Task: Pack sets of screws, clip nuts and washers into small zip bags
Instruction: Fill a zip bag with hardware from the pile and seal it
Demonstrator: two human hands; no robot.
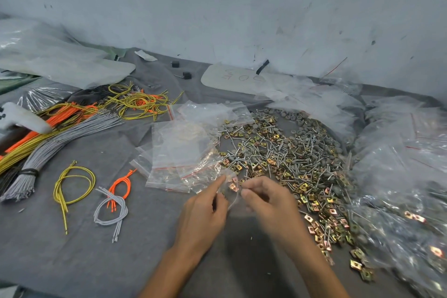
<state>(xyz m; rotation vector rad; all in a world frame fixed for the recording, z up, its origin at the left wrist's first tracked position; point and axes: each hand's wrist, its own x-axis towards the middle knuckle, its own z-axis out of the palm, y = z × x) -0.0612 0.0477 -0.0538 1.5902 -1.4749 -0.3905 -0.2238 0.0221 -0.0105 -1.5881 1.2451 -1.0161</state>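
Head view, the only one: left hand (205, 208) and right hand (266, 197) meet over the grey surface (121, 261), both pinching one small clear bag (229, 189) between them. Left forefinger extends along the bag's edge; right fingers curl at its mouth. At least two clip nuts (233, 182) show through the film. Empty bags (183, 150) lie just beyond; the loose pile (285, 159) of screws, clip nuts and washers spreads to the right, with packed bags (399, 220) further right. Wires (65, 126) lie well apart, left. Likely risks: thin film slipping from the pinch and spilling its contents; a miscounted set, since parts lie mixed
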